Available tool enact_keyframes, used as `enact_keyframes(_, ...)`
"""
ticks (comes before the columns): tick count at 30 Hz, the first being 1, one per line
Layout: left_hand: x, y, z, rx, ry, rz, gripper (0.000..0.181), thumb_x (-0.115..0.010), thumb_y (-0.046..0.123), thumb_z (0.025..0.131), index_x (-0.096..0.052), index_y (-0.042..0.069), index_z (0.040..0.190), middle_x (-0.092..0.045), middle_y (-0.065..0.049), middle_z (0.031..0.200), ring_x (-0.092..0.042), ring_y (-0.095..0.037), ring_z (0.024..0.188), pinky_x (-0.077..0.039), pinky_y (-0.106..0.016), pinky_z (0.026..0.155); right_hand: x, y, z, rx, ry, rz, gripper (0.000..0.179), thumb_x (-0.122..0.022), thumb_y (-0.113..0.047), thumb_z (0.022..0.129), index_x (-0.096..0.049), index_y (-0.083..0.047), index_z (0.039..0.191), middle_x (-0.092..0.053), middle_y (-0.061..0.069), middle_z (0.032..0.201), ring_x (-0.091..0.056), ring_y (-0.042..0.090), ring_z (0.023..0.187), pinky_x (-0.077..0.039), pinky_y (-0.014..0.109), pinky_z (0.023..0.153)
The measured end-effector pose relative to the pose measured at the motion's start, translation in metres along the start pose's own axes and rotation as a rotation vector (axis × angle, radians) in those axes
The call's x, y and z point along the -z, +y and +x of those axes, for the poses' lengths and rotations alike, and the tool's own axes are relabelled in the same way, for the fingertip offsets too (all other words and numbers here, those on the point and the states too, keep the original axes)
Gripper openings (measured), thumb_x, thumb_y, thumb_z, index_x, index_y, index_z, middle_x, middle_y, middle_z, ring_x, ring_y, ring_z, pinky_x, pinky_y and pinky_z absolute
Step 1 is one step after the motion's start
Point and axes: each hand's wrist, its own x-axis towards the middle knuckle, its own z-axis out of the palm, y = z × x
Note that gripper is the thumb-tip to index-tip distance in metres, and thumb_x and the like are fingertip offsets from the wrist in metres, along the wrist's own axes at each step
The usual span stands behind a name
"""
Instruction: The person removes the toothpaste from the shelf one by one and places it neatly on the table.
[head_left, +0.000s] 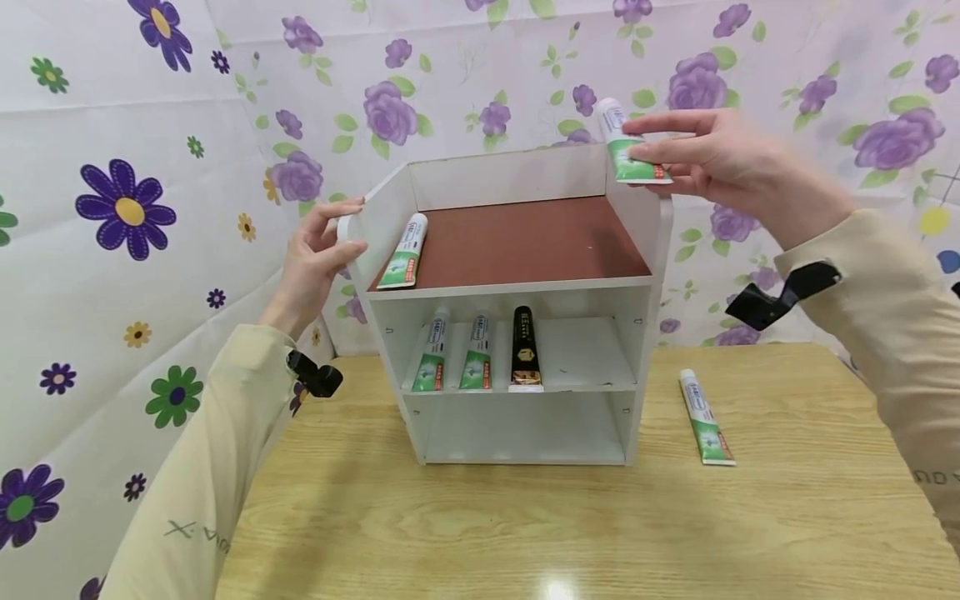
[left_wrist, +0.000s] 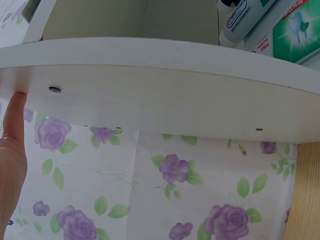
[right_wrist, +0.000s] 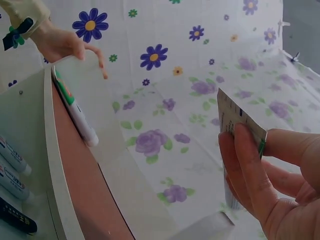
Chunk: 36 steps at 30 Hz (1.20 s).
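Observation:
My right hand [head_left: 731, 158] pinches a green-and-white toothpaste tube [head_left: 617, 142] above the right side panel of a small white shelf [head_left: 512, 290]. In the right wrist view, the tube's flat crimped end [right_wrist: 240, 112] points up between fingers and thumb. My left hand [head_left: 309, 258] grips the top edge of the shelf's left panel; the left wrist view has one finger touching that panel [left_wrist: 150, 95]. On the brown top board lies a green-and-white tube [head_left: 405, 250] at the left. The middle level holds two similar tubes [head_left: 431, 354] [head_left: 477, 354] and a black tube [head_left: 526, 348].
Another green-and-white tube [head_left: 706, 418] lies on the wooden table [head_left: 465, 533], right of the shelf. Flowered cloth [head_left: 495, 75] hangs behind and at the left. The shelf's bottom level [head_left: 525, 429] faces the front.

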Motion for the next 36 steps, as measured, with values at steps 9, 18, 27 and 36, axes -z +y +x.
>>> enact_keyframes(9, 0.0, -0.001, -0.001, -0.002, 0.01, -0.004, 0.037, -0.056, -0.013, 0.081, -0.059, 0.007, 0.111, -0.037, -0.012, 0.136, -0.046, -0.024, 0.106, -0.046, -0.028, 0.072, 0.038, 0.0, -0.009, -0.027, 0.0, -0.05, 0.033, -0.056, 0.01, 0.084, -0.062, -0.005, 0.113, -0.044, 0.013, 0.12, -0.06, 0.026, 0.089, -0.049, 0.034, 0.074)
enact_keyframes(18, 0.0, -0.002, -0.001, -0.002, 0.005, -0.007, 0.036, -0.056, -0.014, 0.081, -0.059, 0.007, 0.11, -0.036, -0.013, 0.136, -0.045, -0.026, 0.108, -0.046, -0.029, 0.075, 0.069, 0.014, -0.025, -0.026, -0.014, -0.021, 0.034, -0.051, 0.012, 0.086, -0.061, -0.005, 0.114, -0.058, 0.014, 0.105, -0.062, 0.025, 0.084, -0.05, 0.032, 0.069)
enact_keyframes(27, -0.002, -0.001, 0.0, -0.011, 0.004, -0.022, 0.036, -0.055, -0.014, 0.081, -0.059, 0.006, 0.11, -0.036, -0.014, 0.136, -0.044, -0.027, 0.11, -0.047, -0.031, 0.076, 0.09, 0.033, -0.038, -0.057, -0.002, -0.087, 0.034, -0.052, 0.007, 0.088, -0.06, -0.008, 0.117, -0.059, 0.013, 0.106, -0.062, 0.022, 0.082, -0.049, 0.035, 0.073)
enact_keyframes(36, -0.002, -0.001, 0.0, -0.006, 0.005, -0.033, 0.036, -0.055, -0.014, 0.081, -0.059, 0.007, 0.111, -0.034, -0.014, 0.137, -0.044, -0.026, 0.11, -0.048, -0.03, 0.073, 0.119, 0.073, -0.049, -0.09, 0.049, -0.299, 0.037, -0.055, 0.0, 0.089, -0.058, -0.017, 0.121, -0.058, 0.007, 0.108, -0.061, 0.02, 0.084, -0.05, 0.034, 0.072)
